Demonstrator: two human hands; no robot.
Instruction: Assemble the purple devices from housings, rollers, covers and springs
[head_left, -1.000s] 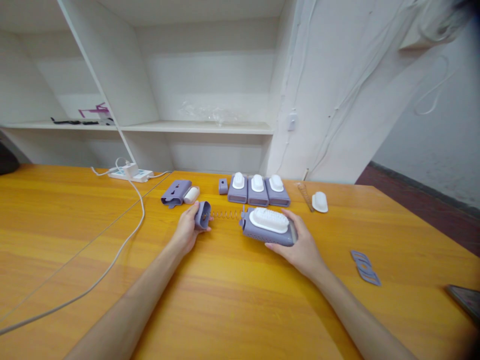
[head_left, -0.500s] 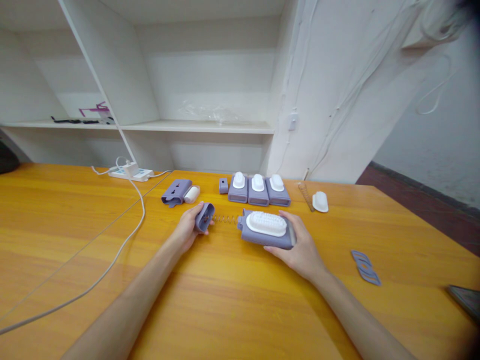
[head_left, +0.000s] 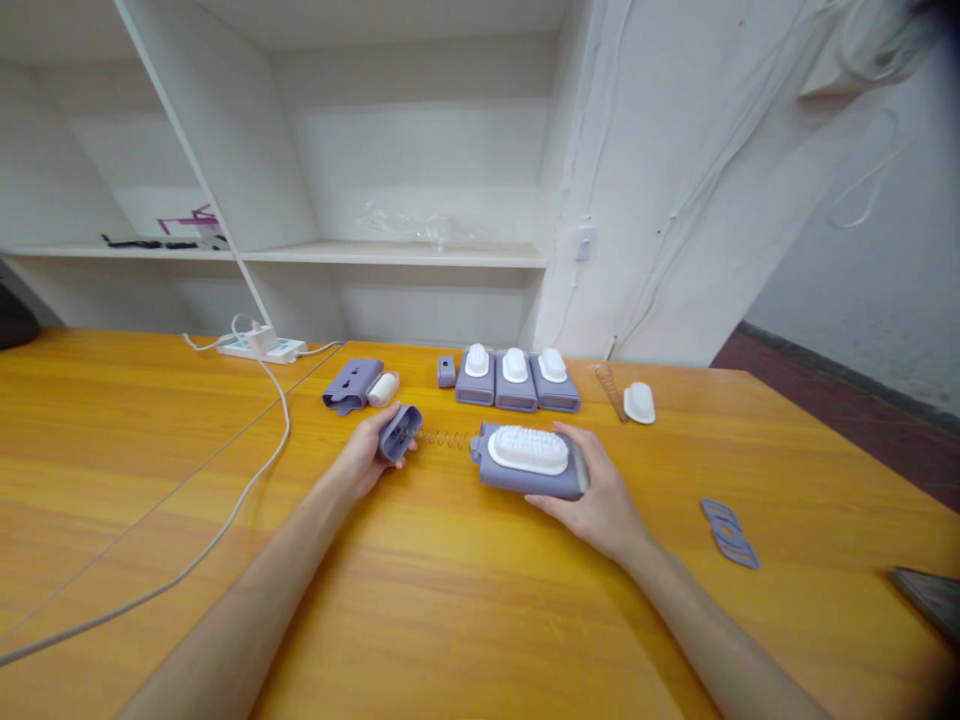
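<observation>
My left hand [head_left: 367, 447] grips a small purple plastic cap [head_left: 400, 434], its hollow side turned toward the right. A thin coil spring [head_left: 446, 439] stretches from the cap to the end of a purple plastic housing [head_left: 529, 480]. Around the right end of that housing my right hand [head_left: 596, 490] is closed, thumb at the front and fingers behind. A white oval brush head [head_left: 528, 449] with short bristles sits on the housing's upper face. Whether the spring is fixed at either end I cannot tell.
Behind the hands stand several purple housings with white oval tops [head_left: 515, 366] and a small purple block [head_left: 446, 371]. To their left lie a purple shell [head_left: 353, 385] and a white piece [head_left: 383, 388]. At right are a loose spring [head_left: 611, 391], a white oval part [head_left: 639, 402] and a flat purple frame [head_left: 729, 533].
My left hand has moved slightly left with the cap, widening the gap to the housing and stretching the spring a little. My right hand and the housing have barely shifted.
</observation>
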